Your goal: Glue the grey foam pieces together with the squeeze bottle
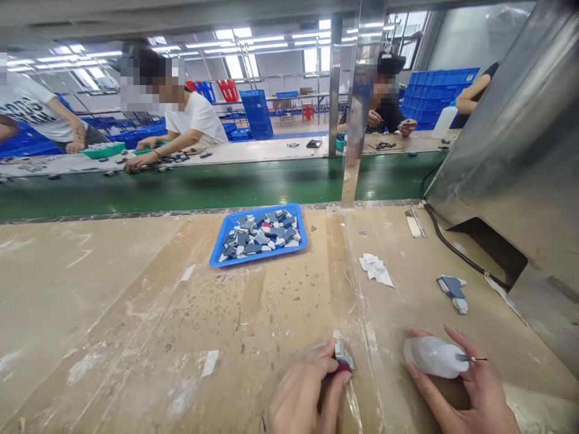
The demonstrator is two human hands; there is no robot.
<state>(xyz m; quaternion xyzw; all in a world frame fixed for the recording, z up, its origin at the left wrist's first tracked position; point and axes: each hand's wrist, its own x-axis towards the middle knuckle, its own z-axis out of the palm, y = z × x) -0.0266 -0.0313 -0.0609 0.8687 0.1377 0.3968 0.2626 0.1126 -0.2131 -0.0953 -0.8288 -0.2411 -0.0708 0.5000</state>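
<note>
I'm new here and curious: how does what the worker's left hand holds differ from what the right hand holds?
The small part is tiny, grey and dark red, pinched at the left hand's fingertips; the white bottle is much larger, rounded and translucent, lying on its side under the right hand. The bottle ends in a thin needle tip; the part does not. Both sit low over the worn table.

Factory assembly floor, green conveyor belt (pixel 181 187) across mid frame, worn wooden bench (pixel 136 313) in foreground, stacked blue crates (pixel 436 87) upper right, seated workers opposite, blue tray of small parts (pixel 259 236) at centre.

Scuffed matt wooden table (pixel 113 313), glossy blue plastic tray (pixel 216 253), translucent plastic bottle (pixel 434 357) (smooth), brushed metal housing (pixel 520 150)
</note>
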